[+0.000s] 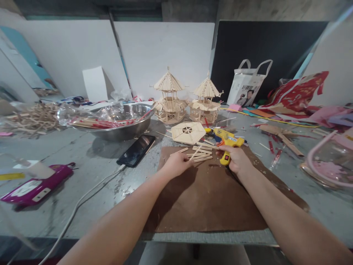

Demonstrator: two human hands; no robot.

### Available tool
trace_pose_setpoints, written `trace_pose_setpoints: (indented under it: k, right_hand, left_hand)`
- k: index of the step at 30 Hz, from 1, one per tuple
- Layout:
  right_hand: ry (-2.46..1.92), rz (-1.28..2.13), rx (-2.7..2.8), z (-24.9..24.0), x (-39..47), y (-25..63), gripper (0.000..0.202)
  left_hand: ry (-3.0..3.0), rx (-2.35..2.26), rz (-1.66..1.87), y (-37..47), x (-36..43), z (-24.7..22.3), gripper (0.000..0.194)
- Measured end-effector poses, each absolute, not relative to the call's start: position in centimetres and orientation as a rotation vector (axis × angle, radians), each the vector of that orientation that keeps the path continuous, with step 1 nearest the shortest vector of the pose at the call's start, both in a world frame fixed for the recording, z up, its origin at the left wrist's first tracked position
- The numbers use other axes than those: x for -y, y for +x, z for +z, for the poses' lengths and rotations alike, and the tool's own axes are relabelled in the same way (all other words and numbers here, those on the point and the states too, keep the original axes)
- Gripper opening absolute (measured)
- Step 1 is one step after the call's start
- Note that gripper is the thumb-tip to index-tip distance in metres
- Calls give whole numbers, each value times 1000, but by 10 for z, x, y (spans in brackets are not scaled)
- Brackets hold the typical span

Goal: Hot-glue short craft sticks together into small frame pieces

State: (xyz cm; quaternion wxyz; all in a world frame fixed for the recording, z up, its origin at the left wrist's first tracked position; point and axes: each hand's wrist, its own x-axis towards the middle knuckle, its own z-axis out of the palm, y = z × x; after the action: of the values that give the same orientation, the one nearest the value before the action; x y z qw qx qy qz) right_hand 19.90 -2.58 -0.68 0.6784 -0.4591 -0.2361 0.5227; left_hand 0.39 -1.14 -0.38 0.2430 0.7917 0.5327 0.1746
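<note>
My left hand (180,163) reaches over the near left of a small pile of thin wooden sticks (202,159), its fingers pinched on one slanting stick (195,151). My right hand (237,159) is closed round the handle of a yellow glue gun (228,137), whose nozzle points left. Another stick lies close to my right thumb; whether they touch, I cannot tell. Just behind the pile sits a flat hexagonal wooden panel (179,135) with a spoked opening in its middle. Both hands are above a brown mat (209,202).
Two wooden-stick pavilions (169,94) stand at the back. A metal bowl (121,134) of wrapped sticks, a phone (135,150) and a purple power strip (38,184) occupy the left. On the right are scraps, a white bag (245,86) and a clear, pink-handled container (325,169).
</note>
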Motion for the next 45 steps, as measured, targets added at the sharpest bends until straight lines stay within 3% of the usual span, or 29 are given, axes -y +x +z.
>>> trace_pose_setpoints:
  k: [6,14,27,36,45]
  right_hand:
    - [-1030,1160,543,-7,29,191,21]
    - [-956,1189,534,-7,36,177,24]
    - [-954,1448,634,-6,48,158,18]
    - [-942,1379,736,-4,47,166,19]
    - [-908,1361,807,-5,49,163,19]
  left_hand:
    - [2408,-1546,294,11,23,4,30]
    - [2053,-1162,812,17,25,-2,38]
    - [1431,-931,997,18,24,-1,35]
    - [1221,-762,852,9,19,3,27]
    - [1279,-682,492,11,28,8,21]
